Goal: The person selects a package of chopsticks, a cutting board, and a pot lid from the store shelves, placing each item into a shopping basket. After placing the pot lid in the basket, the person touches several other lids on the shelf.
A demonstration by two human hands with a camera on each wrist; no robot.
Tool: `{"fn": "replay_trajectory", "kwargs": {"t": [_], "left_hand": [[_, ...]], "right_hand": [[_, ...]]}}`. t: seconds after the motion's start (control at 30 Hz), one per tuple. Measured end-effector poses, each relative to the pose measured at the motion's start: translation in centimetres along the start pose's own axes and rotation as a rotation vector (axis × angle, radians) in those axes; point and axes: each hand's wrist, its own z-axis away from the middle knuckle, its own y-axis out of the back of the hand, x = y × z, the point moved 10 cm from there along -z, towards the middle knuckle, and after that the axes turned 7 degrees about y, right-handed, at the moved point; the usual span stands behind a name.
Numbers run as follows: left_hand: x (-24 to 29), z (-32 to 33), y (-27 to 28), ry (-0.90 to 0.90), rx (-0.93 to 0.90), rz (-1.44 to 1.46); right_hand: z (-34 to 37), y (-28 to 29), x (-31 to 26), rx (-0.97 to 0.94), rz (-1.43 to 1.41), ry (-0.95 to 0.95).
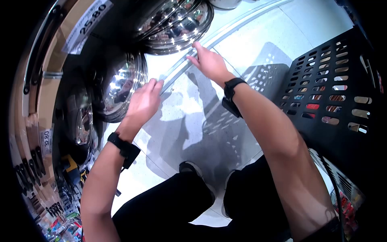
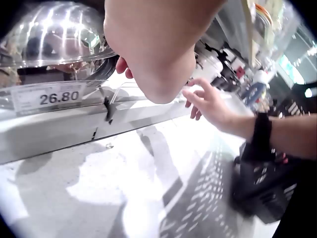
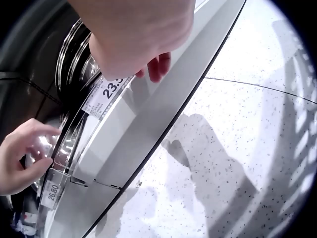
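Note:
Shiny, round domed metalware stands on the low shelf, with one stack (image 1: 121, 88) at the left and a larger one (image 1: 177, 30) farther forward. Beside the rim of the left stack is my left hand (image 1: 144, 101), its fingers reaching forward. My right hand (image 1: 211, 63) hovers near the shelf's front edge, below the larger stack, with thumb and index finger apart. The right wrist view shows the left hand (image 3: 20, 156) with thumb and fingers spread around a gap. Neither hand holds anything. The back of each hand hides part of its fingers in its own wrist view.
A black perforated basket (image 1: 326, 80) stands on the right. Price labels (image 2: 52, 96) line the pale shelf edge (image 3: 114, 144). Black-handled knives (image 1: 30, 169) hang at the far left. My shoe (image 1: 191, 166) is on the speckled floor (image 1: 169, 149).

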Motion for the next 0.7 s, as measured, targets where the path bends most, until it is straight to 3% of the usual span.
{"fn": "replay_trajectory", "kwargs": {"t": [0.13,0.27,0.37,0.4,0.5,0.57,0.7], "left_hand": [[-3.1,5.4,-3.4,0.204,-0.246,-0.047],[-4.8,9.4,-3.6,0.143,-0.095,-0.201],[-8.0,11.5,-2.7,0.391,0.064,-0.143],[-8.4,12.4,-1.5,0.415,0.221,-0.066],[-10.2,14.4,-1.4,0.488,0.312,0.008],[-10.1,15.2,-1.1,0.450,0.353,0.007],[-10.4,16.6,-0.5,0.421,0.475,-0.012]], "right_hand": [[-1.3,0.4,0.5,-0.045,0.063,0.009],[-2.6,1.3,0.6,-0.085,0.086,-0.004],[-4.1,1.2,1.4,-0.092,0.106,-0.009],[-4.2,1.2,1.4,-0.116,0.080,-0.021],[-3.8,0.7,2.0,-0.188,0.032,-0.102],[-3.2,0.5,1.6,-0.148,0.077,-0.065],[-0.9,-1.8,-5.8,-0.280,0.257,0.313]]}}
